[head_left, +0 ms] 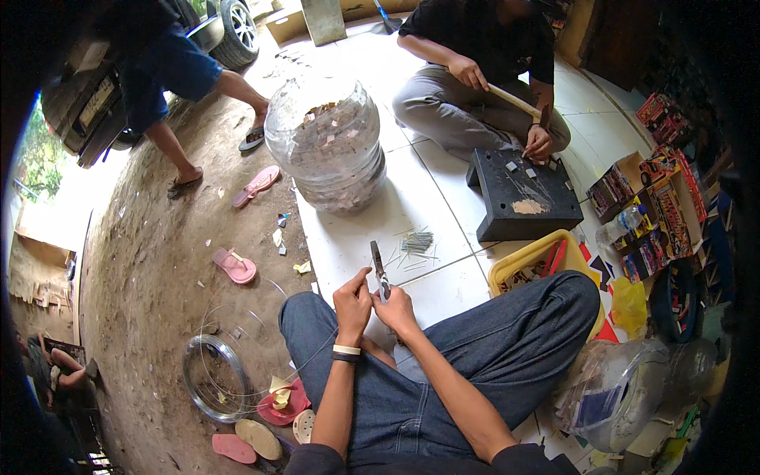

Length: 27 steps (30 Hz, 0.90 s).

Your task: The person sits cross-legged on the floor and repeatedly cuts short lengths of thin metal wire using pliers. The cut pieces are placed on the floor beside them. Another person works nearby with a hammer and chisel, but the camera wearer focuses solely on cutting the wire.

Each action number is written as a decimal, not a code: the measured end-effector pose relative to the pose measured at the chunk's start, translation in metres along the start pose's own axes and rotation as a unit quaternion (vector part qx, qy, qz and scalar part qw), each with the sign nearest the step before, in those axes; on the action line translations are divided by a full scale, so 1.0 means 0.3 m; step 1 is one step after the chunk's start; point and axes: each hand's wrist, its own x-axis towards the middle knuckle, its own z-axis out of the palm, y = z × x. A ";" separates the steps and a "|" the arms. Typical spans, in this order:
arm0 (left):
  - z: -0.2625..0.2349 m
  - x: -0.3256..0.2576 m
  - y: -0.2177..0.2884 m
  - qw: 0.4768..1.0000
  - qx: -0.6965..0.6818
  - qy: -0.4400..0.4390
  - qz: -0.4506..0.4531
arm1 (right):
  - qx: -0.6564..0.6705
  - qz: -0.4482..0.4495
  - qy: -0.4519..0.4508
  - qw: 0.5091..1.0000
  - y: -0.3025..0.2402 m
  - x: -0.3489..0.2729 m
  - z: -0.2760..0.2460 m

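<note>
Above my crossed legs, my right hand [396, 310] is closed around the handles of dark-jawed pliers [378, 257], which point away from me. Beside it my left hand [351, 307] is closed too, its fingers close to the pliers; what they pinch is too small to make out. A coil of silvery wire [192, 380] lies on the ground at my left, with thin loose loops running toward my left leg. Just beyond the pliers, a small pile of short cut wire pieces [416, 242] rests on the white tiles.
Ahead stands a big clear plastic container [336, 190] of scraps. Across from me a seated person holds a hammer [511, 99] over a black block [522, 218]. A yellow basin [497, 273] sits by my right knee, with toy boxes [609, 194] beyond. Pink sandals [235, 266] lie left; another person walks there.
</note>
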 end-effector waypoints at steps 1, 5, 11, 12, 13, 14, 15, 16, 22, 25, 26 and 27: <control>0.002 -0.001 0.002 1.000 -0.010 -0.008 -0.016 | 0.007 -0.002 -0.001 1.000 -0.001 -0.002 -0.001; 0.003 -0.007 0.009 1.000 -0.008 0.005 -0.002 | 0.013 -0.007 0.004 1.000 -0.009 0.001 -0.002; 0.003 -0.008 0.006 1.000 -0.009 0.014 0.010 | 0.022 0.031 -0.009 0.999 -0.018 0.005 -0.006; 0.005 -0.007 0.004 1.000 -0.012 0.016 0.013 | 0.028 0.036 -0.010 0.999 -0.016 0.004 -0.005; 0.005 -0.008 0.002 1.000 -0.012 0.013 0.006 | 0.028 0.029 -0.006 0.999 -0.015 0.003 -0.002; 0.005 -0.008 -0.001 1.000 -0.013 0.015 0.013 | 0.028 0.024 -0.002 0.999 -0.013 0.004 0.003; 0.005 -0.008 -0.003 1.000 -0.011 0.015 0.010 | 0.027 0.026 -0.002 0.999 -0.010 0.005 0.007; 0.004 -0.007 -0.005 1.000 -0.006 0.013 0.002 | 0.022 0.009 0.014 1.000 -0.007 0.007 0.009; -0.010 -0.005 -0.010 1.000 0.025 0.012 0.001 | 0.045 -0.015 -0.048 0.998 0.009 0.029 -0.015; -0.010 -0.006 -0.008 1.000 0.017 0.008 0.000 | 0.035 -0.031 -0.053 0.998 0.004 0.024 -0.032; -0.011 -0.006 -0.007 1.000 0.023 0.009 0.009 | 0.034 -0.035 -0.049 0.998 0.000 0.021 -0.035; -0.012 -0.005 -0.008 1.000 0.030 0.006 0.007 | 0.032 -0.039 -0.044 0.998 -0.004 0.019 -0.038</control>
